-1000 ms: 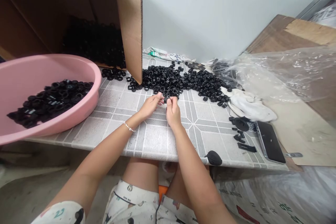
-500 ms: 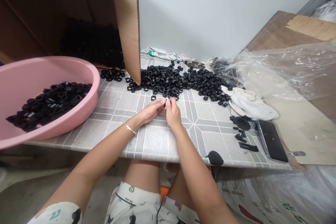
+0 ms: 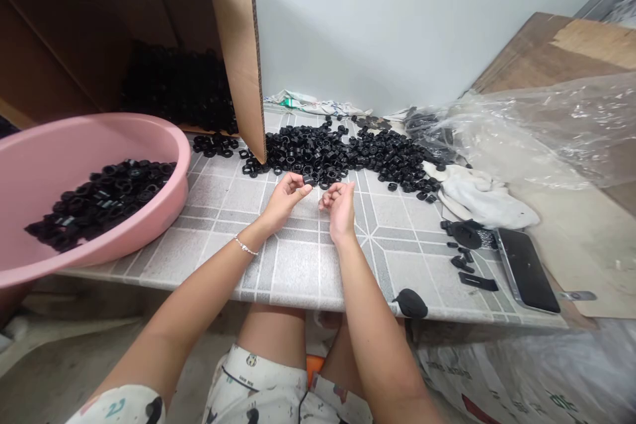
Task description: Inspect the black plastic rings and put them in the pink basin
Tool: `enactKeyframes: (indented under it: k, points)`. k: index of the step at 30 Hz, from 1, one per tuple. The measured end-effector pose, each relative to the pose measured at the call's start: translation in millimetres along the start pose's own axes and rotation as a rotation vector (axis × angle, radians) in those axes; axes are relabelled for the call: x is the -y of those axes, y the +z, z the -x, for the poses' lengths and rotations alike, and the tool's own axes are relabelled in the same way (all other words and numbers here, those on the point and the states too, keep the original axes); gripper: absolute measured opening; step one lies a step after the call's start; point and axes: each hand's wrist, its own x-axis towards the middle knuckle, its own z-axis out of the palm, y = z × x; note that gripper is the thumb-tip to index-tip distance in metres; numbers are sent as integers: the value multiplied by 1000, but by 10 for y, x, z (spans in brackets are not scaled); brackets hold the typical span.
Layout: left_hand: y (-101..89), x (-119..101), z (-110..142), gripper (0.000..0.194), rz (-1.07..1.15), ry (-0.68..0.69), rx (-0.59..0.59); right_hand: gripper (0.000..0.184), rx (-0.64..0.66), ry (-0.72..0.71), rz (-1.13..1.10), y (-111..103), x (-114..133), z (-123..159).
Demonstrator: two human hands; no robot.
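A heap of small black hex nuts [image 3: 328, 156] spreads over the tiled tabletop [image 3: 308, 265]. My left hand [image 3: 284, 201] sits at the heap's front edge, its fingers curled beside a black nut [image 3: 309, 180]. I cannot tell whether it holds that nut. My right hand [image 3: 338, 209] rests on the tabletop just right of it, fingers apart and holding nothing. To the left, a pink plastic basin [image 3: 185, 165] tilts at the table's edge with several black nuts [image 3: 104, 202] inside. More nuts [image 3: 176, 89] lie in an open cardboard box [image 3: 238, 46].
A white cloth [image 3: 481, 195], a black phone [image 3: 527, 271] and small black parts [image 3: 464, 235] lie on the right. Clear plastic sheeting [image 3: 536, 126] covers a board behind them. A black lump [image 3: 410, 303] sits on the table's front edge, above my knees.
My hands have drawn apart from their pinched position together at the heap's edge. The right hand's fingers have opened and moved right. The whole view has shifted slightly.
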Motion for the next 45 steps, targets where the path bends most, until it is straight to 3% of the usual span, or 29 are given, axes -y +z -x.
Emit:
enactKeyframes:
  k: [5, 7, 10, 14, 19, 23, 26, 29, 32, 36, 39, 42, 45]
  points:
    - [-159, -217, -44, 34, 254, -50, 16, 50, -92, 16, 151, -17, -52, -7]
    - [-307, -351, -66, 27, 332, 33, -20, 46, -129, -52, 195, -5, -58, 20]
    - [-602, -564, -86, 20, 467, 247, -196, 42, -171, -113, 231, 12, -49, 60]
    - [-957, -793, -69, 24, 605, 498, -376, 42, -117, -121, 242, 35, -51, 95]
    - [-1115, -832, -118, 25, 617, 517, -391, 43, -64, -107, 249, 42, -90, 76]
    - [-974, -568, -213, 25, 331, 329, -265, 37, -158, -124, 262, -34, -110, 16]
    - [-706, -256, -203, 23, -241, 160, -96, 27, -300, -160, 386, -137, -109, -26]
    - [-450, 7, -144, 15, -862, 208, 88, 17, -353, -225, 648, -282, -30, -106]
    - [-354, 144, -119, 18, -1146, 261, 130, 13, -336, -284, 864, -501, 150, -285]
    - [-384, 206, -142, 22, -1169, 253, 91, 27, -470, -325, 1183, -951, 363, -600]
    - [-370, 215, -125, 26, -1129, 228, 93, 31, -378, -184, 1408, -1342, 389, -781]
    - [-297, 193, -77, 31, -993, 257, 133, 23, -225, -91, 1390, -1629, 377, -903]
    - [-199, 154, -40, 35, -809, 283, 153, 12, -128, -107, 1207, -1638, 397, -916]
